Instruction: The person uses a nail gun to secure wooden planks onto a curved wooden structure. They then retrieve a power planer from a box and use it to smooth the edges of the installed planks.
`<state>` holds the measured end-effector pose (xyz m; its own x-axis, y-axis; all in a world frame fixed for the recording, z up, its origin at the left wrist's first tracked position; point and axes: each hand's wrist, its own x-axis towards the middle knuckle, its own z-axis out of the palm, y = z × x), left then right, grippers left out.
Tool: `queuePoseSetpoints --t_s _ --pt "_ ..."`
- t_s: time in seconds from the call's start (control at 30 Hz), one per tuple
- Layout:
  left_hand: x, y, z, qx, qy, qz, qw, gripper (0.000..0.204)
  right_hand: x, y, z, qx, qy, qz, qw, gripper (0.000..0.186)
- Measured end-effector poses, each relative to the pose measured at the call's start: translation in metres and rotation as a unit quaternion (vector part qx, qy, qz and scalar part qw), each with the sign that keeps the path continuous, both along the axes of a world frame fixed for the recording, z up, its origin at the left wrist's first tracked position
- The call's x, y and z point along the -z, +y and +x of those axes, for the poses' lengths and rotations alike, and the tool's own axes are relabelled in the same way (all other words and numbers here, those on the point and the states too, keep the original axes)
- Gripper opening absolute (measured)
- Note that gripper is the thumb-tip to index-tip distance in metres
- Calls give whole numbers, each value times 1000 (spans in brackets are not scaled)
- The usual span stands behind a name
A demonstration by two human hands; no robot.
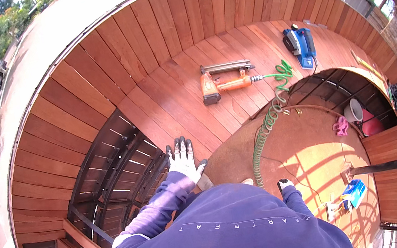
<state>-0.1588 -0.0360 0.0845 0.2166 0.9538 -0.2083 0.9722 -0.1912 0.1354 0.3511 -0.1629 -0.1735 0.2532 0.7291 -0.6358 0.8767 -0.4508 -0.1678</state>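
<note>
While the right hand [285, 183] hangs low, finger state impossible to tell, the left hand [183, 163] rests open-fingered on the seat boards [159, 110], seemingly bracing; further nailing would call for grasping the orange nail gun [228, 84] lying beyond.

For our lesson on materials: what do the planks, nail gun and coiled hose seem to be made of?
Planks: wood, matt or lightly sealed; reddish-brown tones differ between boards. Nail gun: orange body, painted metal or plastic, unclear; its grey magazine looks metal, from its sheen. Hose: probably smooth plastic, green, holding regular coils.
</note>
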Motion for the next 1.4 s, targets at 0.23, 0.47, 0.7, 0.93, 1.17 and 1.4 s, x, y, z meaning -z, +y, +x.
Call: queuePoseSetpoints --t_s 0.23,0.47,0.7,0.93,1.17,1.4 --pt "-42 -42 54 163 46 -114 979 70 20 -231 15 164 91 -176 966 36" --pt "-36 -39 191 316 -162 -161 921 41 37 -307 -9 365 207 -28 907 35" --pt "211 -55 214 390 -23 -297 871 59 56 -333 46 547 180 200 793 24" --pt "292 1 197 362 202 -396 819 51 30 -470 40 785 139 141 587 21" --pt "348 82 281 438 247 -352 790 47 81 -521 -71 861 159 26 482 39" --pt "328 85 488 496 126 -304 803 51 13 -417 -97 771 187 -49 607 49"
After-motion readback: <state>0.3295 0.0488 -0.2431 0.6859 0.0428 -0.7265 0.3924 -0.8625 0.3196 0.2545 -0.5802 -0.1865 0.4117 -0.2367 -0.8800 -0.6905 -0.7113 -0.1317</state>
